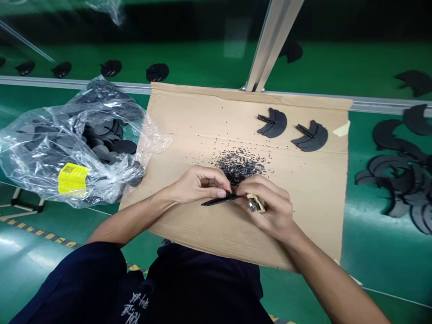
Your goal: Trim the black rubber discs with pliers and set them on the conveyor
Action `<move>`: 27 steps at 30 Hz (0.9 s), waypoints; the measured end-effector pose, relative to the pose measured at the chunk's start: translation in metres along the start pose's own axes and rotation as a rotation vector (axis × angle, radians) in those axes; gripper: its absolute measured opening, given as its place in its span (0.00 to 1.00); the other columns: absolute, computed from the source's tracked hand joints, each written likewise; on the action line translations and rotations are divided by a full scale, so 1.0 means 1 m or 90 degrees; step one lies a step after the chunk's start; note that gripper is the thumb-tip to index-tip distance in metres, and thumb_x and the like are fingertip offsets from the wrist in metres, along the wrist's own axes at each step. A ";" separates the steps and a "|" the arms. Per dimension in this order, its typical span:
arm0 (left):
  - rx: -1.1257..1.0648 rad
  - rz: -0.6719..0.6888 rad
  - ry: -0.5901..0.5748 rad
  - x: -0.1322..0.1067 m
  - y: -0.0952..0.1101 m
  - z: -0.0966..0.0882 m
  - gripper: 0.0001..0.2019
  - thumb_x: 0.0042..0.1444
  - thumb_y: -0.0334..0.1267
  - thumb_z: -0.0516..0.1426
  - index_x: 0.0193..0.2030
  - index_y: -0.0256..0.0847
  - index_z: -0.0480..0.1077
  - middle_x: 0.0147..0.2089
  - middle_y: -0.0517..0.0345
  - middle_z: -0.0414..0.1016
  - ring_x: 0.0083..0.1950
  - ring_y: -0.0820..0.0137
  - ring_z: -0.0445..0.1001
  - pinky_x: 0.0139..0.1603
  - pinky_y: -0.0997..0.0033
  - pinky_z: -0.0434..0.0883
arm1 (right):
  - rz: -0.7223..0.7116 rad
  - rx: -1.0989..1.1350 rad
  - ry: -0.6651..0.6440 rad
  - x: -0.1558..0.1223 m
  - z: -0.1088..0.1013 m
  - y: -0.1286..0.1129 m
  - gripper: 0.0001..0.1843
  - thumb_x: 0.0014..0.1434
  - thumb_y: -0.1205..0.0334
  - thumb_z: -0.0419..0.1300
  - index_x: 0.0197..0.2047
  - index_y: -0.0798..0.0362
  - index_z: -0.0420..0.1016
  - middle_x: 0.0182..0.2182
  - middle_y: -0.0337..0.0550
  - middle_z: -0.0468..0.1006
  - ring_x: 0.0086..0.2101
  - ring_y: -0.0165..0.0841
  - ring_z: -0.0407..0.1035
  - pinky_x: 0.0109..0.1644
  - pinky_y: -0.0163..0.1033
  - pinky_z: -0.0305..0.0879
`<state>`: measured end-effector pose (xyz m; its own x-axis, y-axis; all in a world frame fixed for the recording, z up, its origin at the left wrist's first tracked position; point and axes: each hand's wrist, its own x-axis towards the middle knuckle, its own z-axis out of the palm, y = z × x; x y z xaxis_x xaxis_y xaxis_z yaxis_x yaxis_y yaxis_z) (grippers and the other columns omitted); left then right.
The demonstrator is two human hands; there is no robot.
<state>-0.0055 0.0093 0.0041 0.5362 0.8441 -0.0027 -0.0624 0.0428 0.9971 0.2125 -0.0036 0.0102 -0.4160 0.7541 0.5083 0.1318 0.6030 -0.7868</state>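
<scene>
Above the cardboard sheet (pixel 303 207), my left hand (pixel 197 183) pinches a thin black plastic piece (pixel 215 201) between thumb and fingertips. The piece is seen nearly edge-on, with a small raised part near my fingertips. My right hand (pixel 270 202) is closed around a small hand tool (pixel 255 204) with a shiny metal part and a cream-coloured covering. Its working end is hidden by my fingers, close to the black piece. Just beyond both hands lies a heap of black plastic scraps (pixel 238 164), thinning out at its edges.
Two curved black parts with stems, a left one (pixel 277 123) and a right one (pixel 315 137), lie at the cardboard's far right. A clear plastic bag (pixel 43 148) of black discs stands left. Several curved black parts (pixel 398 180) pile up right. A metal post (pixel 273 45) rises behind.
</scene>
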 end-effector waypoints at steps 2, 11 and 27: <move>0.033 0.033 -0.005 0.000 0.001 0.001 0.20 0.63 0.54 0.60 0.40 0.36 0.80 0.38 0.51 0.79 0.38 0.72 0.77 0.39 0.74 0.74 | -0.007 -0.008 0.026 0.000 0.001 0.000 0.10 0.60 0.75 0.63 0.42 0.51 0.73 0.35 0.43 0.76 0.33 0.32 0.72 0.35 0.38 0.70; 0.291 0.201 0.160 -0.001 -0.001 0.008 0.11 0.59 0.38 0.66 0.49 0.40 0.78 0.43 0.52 0.83 0.44 0.70 0.80 0.47 0.70 0.77 | 0.037 -0.177 0.022 0.004 -0.013 0.008 0.11 0.60 0.70 0.63 0.46 0.51 0.72 0.36 0.44 0.78 0.33 0.33 0.73 0.36 0.39 0.70; 0.356 0.301 0.116 -0.001 0.001 0.005 0.12 0.59 0.34 0.66 0.50 0.40 0.79 0.42 0.51 0.84 0.43 0.71 0.80 0.45 0.69 0.79 | -0.046 -0.474 -0.100 0.001 -0.019 0.017 0.06 0.65 0.67 0.56 0.42 0.56 0.75 0.31 0.46 0.80 0.31 0.34 0.70 0.35 0.39 0.64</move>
<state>-0.0022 0.0061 0.0058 0.4074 0.7820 0.4718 0.2115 -0.5833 0.7842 0.2317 0.0123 0.0046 -0.5624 0.6937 0.4500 0.6478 0.7079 -0.2816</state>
